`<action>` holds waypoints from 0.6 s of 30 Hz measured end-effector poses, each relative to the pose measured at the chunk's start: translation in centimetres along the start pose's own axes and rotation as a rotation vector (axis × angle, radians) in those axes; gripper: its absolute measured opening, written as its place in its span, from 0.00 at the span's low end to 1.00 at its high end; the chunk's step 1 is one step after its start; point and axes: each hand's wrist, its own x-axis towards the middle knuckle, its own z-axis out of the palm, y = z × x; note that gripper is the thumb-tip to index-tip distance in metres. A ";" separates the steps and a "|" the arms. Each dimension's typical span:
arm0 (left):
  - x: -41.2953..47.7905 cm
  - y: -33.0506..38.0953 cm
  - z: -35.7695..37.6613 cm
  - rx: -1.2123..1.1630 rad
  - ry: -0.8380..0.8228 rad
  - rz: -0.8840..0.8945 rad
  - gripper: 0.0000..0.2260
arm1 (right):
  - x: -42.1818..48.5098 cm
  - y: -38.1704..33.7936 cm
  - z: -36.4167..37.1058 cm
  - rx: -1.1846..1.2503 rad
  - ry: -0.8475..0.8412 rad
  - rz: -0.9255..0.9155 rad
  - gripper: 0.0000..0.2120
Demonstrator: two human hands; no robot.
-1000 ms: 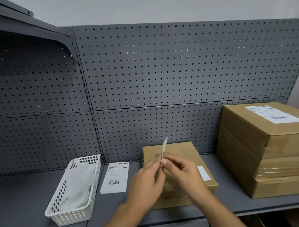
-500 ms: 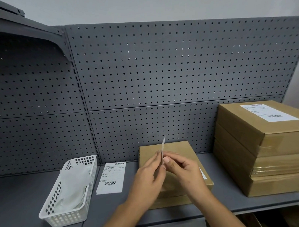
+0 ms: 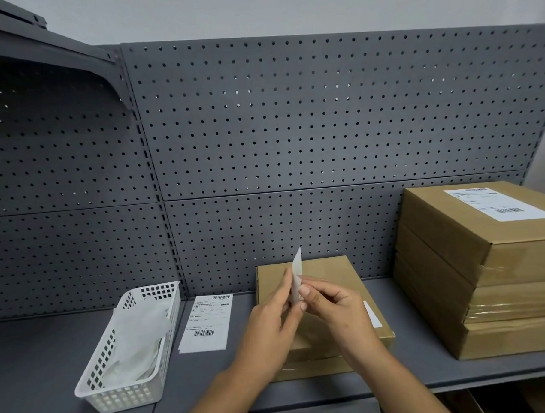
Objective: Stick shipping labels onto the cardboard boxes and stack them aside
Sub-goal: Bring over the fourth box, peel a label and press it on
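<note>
A: So, in the head view, what is held?
B: A label [image 3: 297,275] is pinched edge-on by the left hand [image 3: 270,328] and right hand [image 3: 335,309], both grips closed on it, at lower centre above a cardboard box [image 3: 327,275].
A: And elsewhere?
B: At lower right, stacked boxes [image 3: 486,275] are seen.

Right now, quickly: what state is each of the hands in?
Left hand: pinching the thin white paper label.
Right hand: pinching the same label.
</note>
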 end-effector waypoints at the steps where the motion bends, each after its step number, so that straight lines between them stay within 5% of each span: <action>1: 0.0 -0.1 0.0 0.019 0.002 0.013 0.29 | 0.0 0.0 0.0 0.003 0.002 0.003 0.10; 18: 0.3 0.3 -0.1 0.081 -0.044 0.068 0.28 | 0.3 -0.3 0.1 -0.028 0.020 -0.014 0.10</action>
